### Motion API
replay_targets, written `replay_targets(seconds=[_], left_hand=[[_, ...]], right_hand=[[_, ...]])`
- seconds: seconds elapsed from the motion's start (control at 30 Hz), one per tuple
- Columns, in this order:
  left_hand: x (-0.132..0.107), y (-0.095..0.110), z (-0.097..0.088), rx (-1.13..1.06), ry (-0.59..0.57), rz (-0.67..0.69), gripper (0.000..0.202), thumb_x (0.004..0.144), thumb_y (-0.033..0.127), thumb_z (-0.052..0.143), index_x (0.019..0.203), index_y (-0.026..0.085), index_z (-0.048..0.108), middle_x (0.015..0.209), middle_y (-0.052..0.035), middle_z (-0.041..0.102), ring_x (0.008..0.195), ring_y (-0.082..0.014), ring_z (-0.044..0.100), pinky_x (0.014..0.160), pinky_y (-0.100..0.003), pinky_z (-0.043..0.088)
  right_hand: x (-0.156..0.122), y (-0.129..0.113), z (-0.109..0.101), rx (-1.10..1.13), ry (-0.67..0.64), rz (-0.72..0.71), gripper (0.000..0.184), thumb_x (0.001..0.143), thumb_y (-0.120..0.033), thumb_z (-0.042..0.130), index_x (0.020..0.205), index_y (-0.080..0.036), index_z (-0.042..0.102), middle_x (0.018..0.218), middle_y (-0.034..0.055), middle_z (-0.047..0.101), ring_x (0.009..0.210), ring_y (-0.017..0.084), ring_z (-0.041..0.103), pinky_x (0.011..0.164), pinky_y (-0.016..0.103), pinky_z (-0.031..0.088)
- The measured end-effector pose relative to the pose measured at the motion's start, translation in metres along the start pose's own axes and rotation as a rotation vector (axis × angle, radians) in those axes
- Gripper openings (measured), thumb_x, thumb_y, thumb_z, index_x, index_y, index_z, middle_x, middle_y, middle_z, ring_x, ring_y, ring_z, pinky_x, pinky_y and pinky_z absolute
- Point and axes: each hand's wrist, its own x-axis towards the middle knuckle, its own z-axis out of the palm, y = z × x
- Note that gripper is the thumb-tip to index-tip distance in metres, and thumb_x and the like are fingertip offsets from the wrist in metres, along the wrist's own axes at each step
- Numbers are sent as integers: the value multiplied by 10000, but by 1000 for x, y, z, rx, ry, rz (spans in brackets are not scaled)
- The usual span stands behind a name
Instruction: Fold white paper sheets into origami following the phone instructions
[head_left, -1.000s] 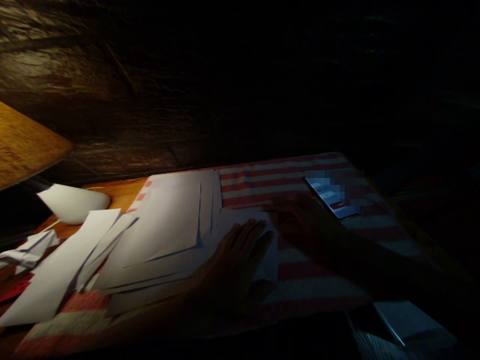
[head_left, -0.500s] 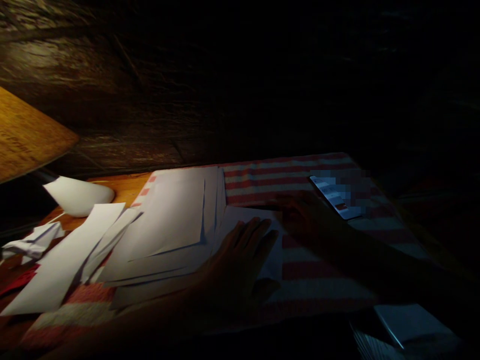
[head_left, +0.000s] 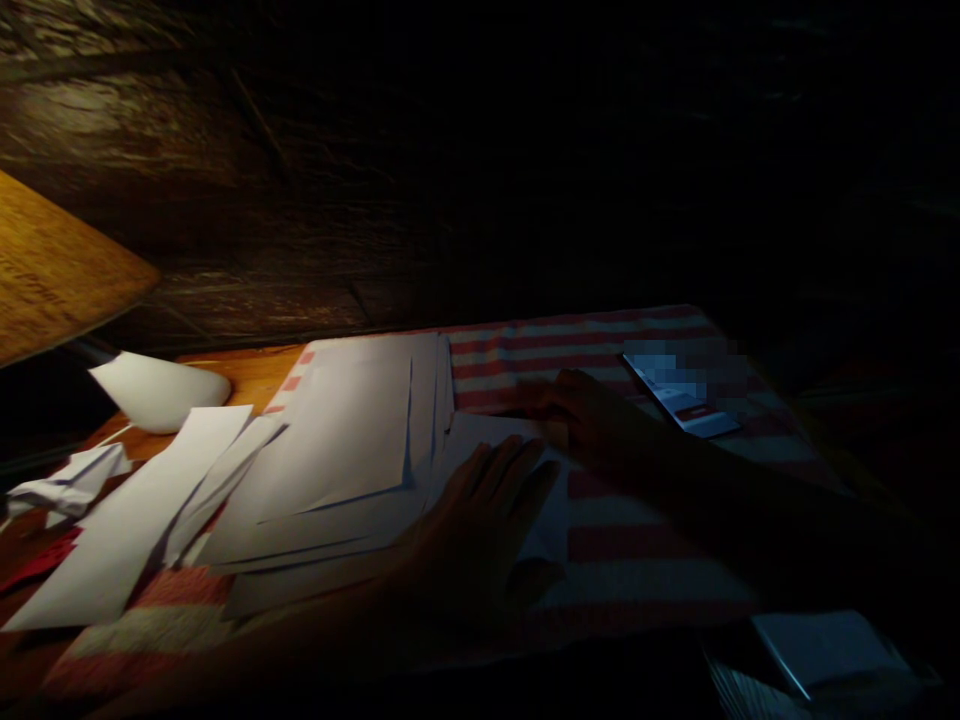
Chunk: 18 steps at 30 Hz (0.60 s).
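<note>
My left hand lies flat with its fingers spread on a white sheet of paper, pressing it against the striped cloth. My right hand is at the far edge of that sheet, near its right corner, with the fingers drawn together and pointing left. It is too dark there to make out what those fingers hold, if anything. Left of my hands, a stack of white paper sheets overlaps the same cloth.
A red-and-white striped cloth covers the table. On it at right lies a lit phone. Cut paper strips, crumpled paper and a lamp stand or lie at left. A pale stack shows at lower right.
My right hand has shifted left along the sheet's far edge. My left hand stays pressed on the paper. The phone's screen picture differs.
</note>
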Motion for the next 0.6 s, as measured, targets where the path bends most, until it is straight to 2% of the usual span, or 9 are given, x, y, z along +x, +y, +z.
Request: replay_targets(seconds=[0.13,0.3,0.5,0.6], left_hand=[[0,-1,3,-9,13,1,887,868,456,646,1610,162,260,1710,-183,236,1566,-428,207,1255,-667,186],[0,0,3,-5,5,-3,896,869,453,648,1620,169,251,1714,-182,230,1578,-428,178,1258,-675,166],[0,0,1,-28,21,-3,896,869,447,658,1619,159,262,1708,-181,249,1570,-421,212,1265,-658,180],[-1,0,2,-35,34,-3,902,862,452,675,1617,162,278,1708,-181,252,1569,-423,214,1265,-648,191]], right_hand=[[2,2,0,68,-27,-2,310,965,-169,611,1263,-234,668,1175,98,656,1079,239,601,936,392,524],[-3,9,0,-39,36,107,263,906,-92,631,1151,-179,672,1127,129,652,1046,271,594,909,419,514],[-8,14,2,-66,42,139,219,938,-112,597,1134,-188,659,1140,117,639,1029,243,606,913,389,503],[-3,17,-3,-130,63,172,193,905,-151,662,1097,-172,665,1137,126,657,1044,260,605,913,381,487]])
